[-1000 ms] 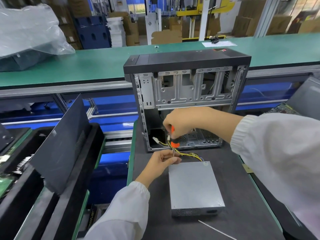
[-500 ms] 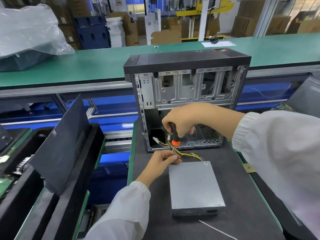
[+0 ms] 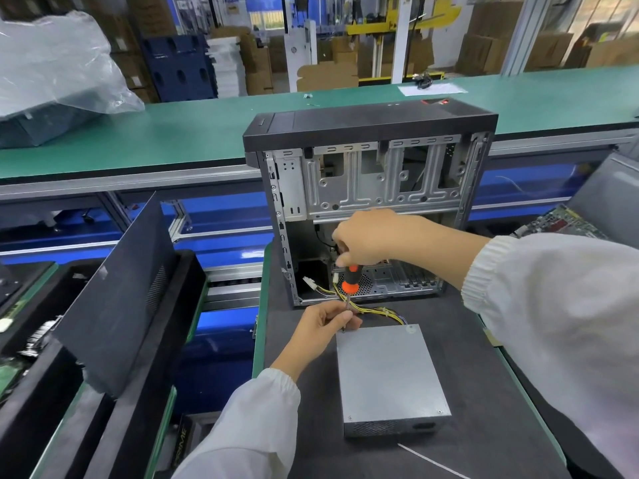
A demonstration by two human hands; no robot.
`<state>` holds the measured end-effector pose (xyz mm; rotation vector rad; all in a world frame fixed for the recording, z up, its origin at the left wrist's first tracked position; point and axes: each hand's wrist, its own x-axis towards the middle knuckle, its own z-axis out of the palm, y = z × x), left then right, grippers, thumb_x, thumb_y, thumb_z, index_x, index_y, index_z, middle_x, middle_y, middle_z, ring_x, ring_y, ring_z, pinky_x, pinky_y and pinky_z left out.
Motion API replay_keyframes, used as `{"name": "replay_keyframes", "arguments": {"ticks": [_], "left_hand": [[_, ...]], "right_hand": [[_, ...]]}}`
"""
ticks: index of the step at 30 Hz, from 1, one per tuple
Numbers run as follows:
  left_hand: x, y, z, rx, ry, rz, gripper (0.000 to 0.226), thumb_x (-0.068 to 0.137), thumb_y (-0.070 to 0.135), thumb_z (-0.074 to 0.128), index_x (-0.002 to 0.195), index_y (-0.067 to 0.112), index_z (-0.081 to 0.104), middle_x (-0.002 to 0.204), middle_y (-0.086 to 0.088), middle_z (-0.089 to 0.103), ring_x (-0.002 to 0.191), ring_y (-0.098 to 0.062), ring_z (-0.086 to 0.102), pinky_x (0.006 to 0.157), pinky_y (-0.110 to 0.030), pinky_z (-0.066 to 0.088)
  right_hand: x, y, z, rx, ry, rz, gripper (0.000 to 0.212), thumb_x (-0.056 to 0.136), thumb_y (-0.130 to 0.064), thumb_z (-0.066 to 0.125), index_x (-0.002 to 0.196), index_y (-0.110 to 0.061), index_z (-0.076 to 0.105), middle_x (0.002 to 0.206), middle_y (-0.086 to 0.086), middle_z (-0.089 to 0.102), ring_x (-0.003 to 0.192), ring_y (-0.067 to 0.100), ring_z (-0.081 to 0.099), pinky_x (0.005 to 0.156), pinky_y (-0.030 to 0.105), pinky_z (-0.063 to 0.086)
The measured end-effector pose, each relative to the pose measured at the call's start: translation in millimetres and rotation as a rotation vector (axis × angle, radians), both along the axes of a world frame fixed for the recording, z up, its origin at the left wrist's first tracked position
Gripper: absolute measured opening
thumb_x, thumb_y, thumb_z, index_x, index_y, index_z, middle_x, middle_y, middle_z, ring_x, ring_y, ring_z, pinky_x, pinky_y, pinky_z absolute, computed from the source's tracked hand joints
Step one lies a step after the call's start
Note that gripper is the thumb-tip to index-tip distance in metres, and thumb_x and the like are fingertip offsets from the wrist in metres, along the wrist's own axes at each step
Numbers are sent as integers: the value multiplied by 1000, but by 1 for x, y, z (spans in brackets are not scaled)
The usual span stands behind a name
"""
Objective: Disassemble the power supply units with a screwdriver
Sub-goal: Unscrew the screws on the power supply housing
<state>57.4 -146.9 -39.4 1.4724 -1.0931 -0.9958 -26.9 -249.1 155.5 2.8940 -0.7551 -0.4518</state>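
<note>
Two hands work a screwdriver (image 3: 350, 285) at the power supply's (image 3: 389, 371) far-left corner: right hand (image 3: 371, 240) gripping its handle, left hand (image 3: 326, 323) pinching its shaft.

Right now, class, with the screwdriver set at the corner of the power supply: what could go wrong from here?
1. The right hand grips only the top of the screwdriver; its tip could slip off the power supply unit.
2. The left hand pinches the shaft beside the tip, so a slip could jab it.
3. The yellow cables lie close by and could get nicked.
</note>
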Motion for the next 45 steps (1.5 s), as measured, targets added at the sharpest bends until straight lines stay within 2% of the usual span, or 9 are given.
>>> {"name": "replay_keyframes", "arguments": {"ticks": [5, 8, 12, 16, 20, 23, 27, 34, 45], "left_hand": [[-2, 0, -2, -19, 33, 2, 18, 99, 6, 51, 103, 3, 69, 96, -13, 74, 91, -18, 72, 84, -26, 57], [-1, -1, -4, -37, 48, 4, 18, 98, 4, 51, 98, 1, 69, 94, -14, 74, 91, -21, 72, 85, -29, 57], [0, -2, -6, -38, 26, 0, 19, 98, 7, 53, 99, 7, 72, 95, -6, 75, 92, -20, 72, 86, -27, 56], [0, -3, -7, -44, 79, 6, 21, 99, 8, 51, 108, 11, 70, 97, -5, 76, 94, -21, 72, 89, -31, 56], [1, -2, -8, -53, 55, 7, 20, 99, 8, 52, 95, 13, 71, 89, -4, 77, 91, -19, 73, 85, -27, 56], [1, -3, -9, -58, 36, 16, 20, 99, 7, 52, 93, 11, 71, 89, -5, 76, 90, -20, 73, 85, -29, 56], [-4, 3, -18, -36, 86, 84, 28, 103, 21, 45, 101, 11, 71, 96, -4, 76, 96, -17, 71, 88, -25, 53], [-41, -2, -29, -5, 820, 426, 72, 103, 52, 16, 108, 2, 67, 109, -15, 72, 87, -26, 68, 79, -38, 51], [-73, -31, -28, 40, 781, 435, 60, 104, 44, 27, 107, 0, 68, 102, -18, 72, 85, -32, 66, 80, -42, 52]], "right_hand": [[-2, -5, 12, 434, -7, -87, 47, 83, -37, 73, 118, -21, 46, 109, 6, 50, 58, 14, 64, 48, 20, 48], [-3, 2, 10, 309, -48, -234, 73, 76, -74, 56, 102, -6, 49, 80, 10, 62, 45, 19, 66, 46, 25, 51], [1, 2, -2, 92, -58, -159, 61, 93, -64, 37, 71, -7, 50, 28, -2, 48, 36, 15, 57, 47, 25, 45], [2, -4, 5, 225, 47, -17, 14, 93, -25, 59, 97, -11, 56, 77, 4, 64, 61, 19, 60, 52, 25, 48], [2, -7, 12, 466, 72, -39, 35, 83, -37, 73, 103, -17, 53, 100, 2, 54, 69, 16, 64, 51, 21, 51], [1, -1, 11, 431, -28, -207, 68, 77, -74, 53, 94, -9, 54, 82, 11, 63, 53, 20, 70, 51, 26, 56], [5, 0, 3, 245, -38, -172, 63, 92, -64, 41, 69, -6, 51, 34, 1, 54, 36, 15, 59, 54, 26, 52], [1, -2, 1, 315, -38, -158, 46, 96, -46, 47, 87, -2, 60, 52, 9, 67, 46, 20, 67, 45, 18, 49], [-22, -20, -2, 306, -47, -186, 43, 94, -45, 53, 77, -6, 56, 49, 8, 65, 44, 19, 65, 48, 21, 51]]}}
